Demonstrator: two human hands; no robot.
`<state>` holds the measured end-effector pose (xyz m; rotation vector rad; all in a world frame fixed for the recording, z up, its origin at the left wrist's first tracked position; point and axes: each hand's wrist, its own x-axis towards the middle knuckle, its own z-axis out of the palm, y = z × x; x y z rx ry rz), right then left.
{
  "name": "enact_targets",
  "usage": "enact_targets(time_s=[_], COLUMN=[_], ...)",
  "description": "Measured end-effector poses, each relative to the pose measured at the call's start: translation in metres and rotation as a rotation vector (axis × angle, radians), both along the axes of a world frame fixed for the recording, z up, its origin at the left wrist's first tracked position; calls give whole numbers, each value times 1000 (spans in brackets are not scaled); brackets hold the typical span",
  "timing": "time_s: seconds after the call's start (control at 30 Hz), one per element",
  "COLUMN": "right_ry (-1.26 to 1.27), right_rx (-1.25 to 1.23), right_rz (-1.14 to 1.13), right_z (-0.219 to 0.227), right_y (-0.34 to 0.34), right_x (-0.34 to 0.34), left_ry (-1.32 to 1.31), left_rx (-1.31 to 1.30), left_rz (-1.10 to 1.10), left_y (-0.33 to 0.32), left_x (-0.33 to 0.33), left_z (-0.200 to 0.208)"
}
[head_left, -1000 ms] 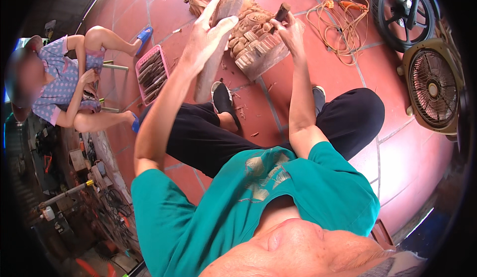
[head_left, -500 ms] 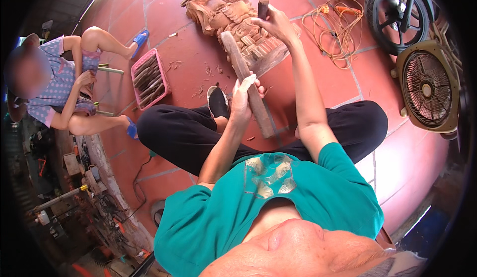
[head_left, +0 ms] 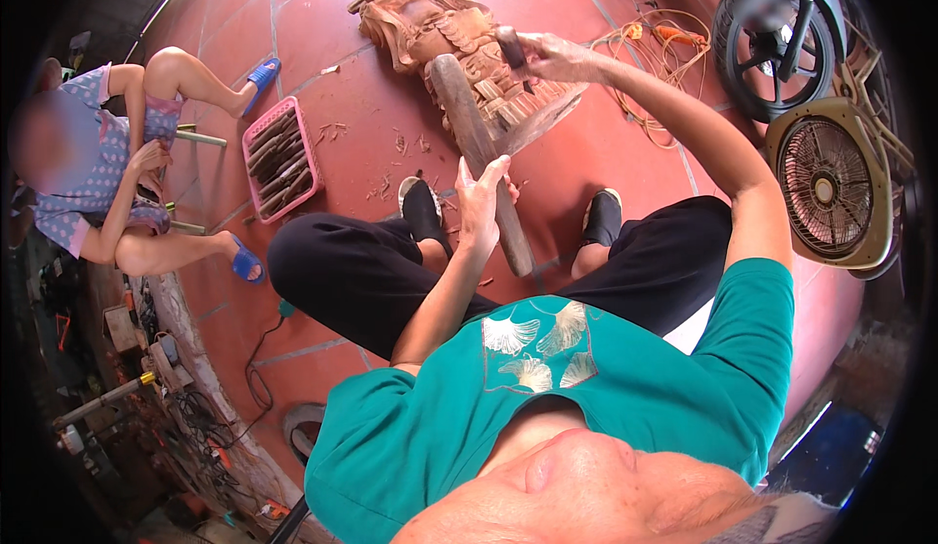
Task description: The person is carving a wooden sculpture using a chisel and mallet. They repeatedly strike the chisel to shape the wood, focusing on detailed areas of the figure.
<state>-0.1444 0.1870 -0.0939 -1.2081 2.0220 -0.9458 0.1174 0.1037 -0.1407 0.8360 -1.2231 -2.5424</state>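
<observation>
Gripped in my left hand (head_left: 479, 200) is a long, worn wooden bar, a club-like mallet (head_left: 451, 95), slanting up toward the carving. My right hand (head_left: 559, 59) closes its fingers on a chisel (head_left: 509, 48) with a short dark wooden handle; its blade is hard to make out. Both tools are over the lower end of a reddish-brown carved wooden statue (head_left: 425, 21), which lies on the floor in front of me. A plain wooden base (head_left: 537, 119) forms the statue's near end.
Wood shavings (head_left: 391, 188) litter the red tiled floor. At left, a pink basket (head_left: 318, 175) holds several dark tools, beside a seated person (head_left: 117, 153) in blue slippers. To the right are a coiled orange cord (head_left: 674, 85), a motorbike wheel (head_left: 728, 51) and a box fan (head_left: 772, 168).
My right hand has turned and lowered the chisel toward the statue, with my elbow swinging out to the right. The mallet's upper end has moved slightly up and left.
</observation>
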Motion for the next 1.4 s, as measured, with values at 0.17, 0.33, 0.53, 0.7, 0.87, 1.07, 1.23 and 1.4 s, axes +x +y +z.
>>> enact_targets(time_s=[0.17,0.33,0.53,0.7,0.87,1.07,1.23,1.4], right_ry=[-69,3,115,152,276,244,300,269], right_rx=[-219,-99,-38,-18,-164,-209,-198,-247], right_rz=[-110,-144,-120,-126,-26,-5,-32,5], right_z=[-55,-54,-42,-34,-51,-52,-39,-42], right_y=[20,20,18,16,17,12,11,10], right_x=[-10,-8,-2,4,-5,-3,1,2], left_ry=[-10,-6,14,-8,19,69,58,61], left_rx=[-61,-119,-150,-153,-195,-292,-303,-302], left_rz=[-18,-12,-33,-25,-33,-33,-76,-64], left_y=[1,1,0,-2,-1,-1,-2,0], left_x=[-3,-4,-4,-2,-4,-3,-2,-3], left_z=[-4,-3,-4,-5,5,14,11,11])
